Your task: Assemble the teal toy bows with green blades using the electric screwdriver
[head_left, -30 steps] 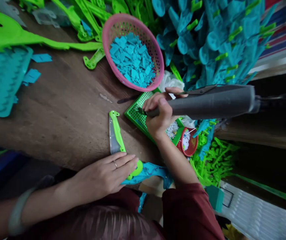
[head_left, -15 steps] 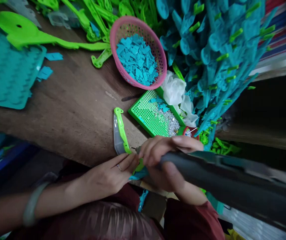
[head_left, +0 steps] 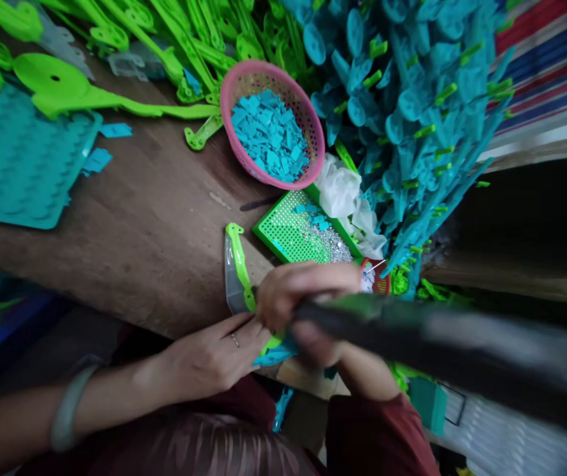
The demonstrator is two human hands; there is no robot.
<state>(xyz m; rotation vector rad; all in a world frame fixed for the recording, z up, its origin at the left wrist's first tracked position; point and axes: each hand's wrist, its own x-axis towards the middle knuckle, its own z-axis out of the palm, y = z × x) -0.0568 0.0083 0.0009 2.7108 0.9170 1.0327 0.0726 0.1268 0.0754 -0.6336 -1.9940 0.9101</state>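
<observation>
My right hand (head_left: 308,281) is wrapped round a dark electric screwdriver (head_left: 392,324), blurred by motion, whose long body runs off toward the right edge. Its tip is hidden by my fingers. My left hand (head_left: 211,357), with a ring, presses its closed fingers on a lime-green and teal plastic part (head_left: 276,352) at the table's front edge; most of that part is covered. Just beyond my fingertips lies a lime-green strip (head_left: 238,254) along a clear plastic piece (head_left: 234,291). Behind my right hand, a green perforated tray (head_left: 283,228) holds small silvery screws (head_left: 336,244) and teal bits.
A pink basket (head_left: 228,125) full of teal chips stands behind the tray. Lime-green parts (head_left: 55,82) lie at the back left above a teal ribbed panel (head_left: 20,158). Teal parts (head_left: 402,99) are piled at the back right. A small red container (head_left: 381,281) sits beside the tray.
My right hand and the screwdriver have shifted slightly left, now covering the metal bit that showed before. My left hand stays on the part. The whole view has shifted a little.
</observation>
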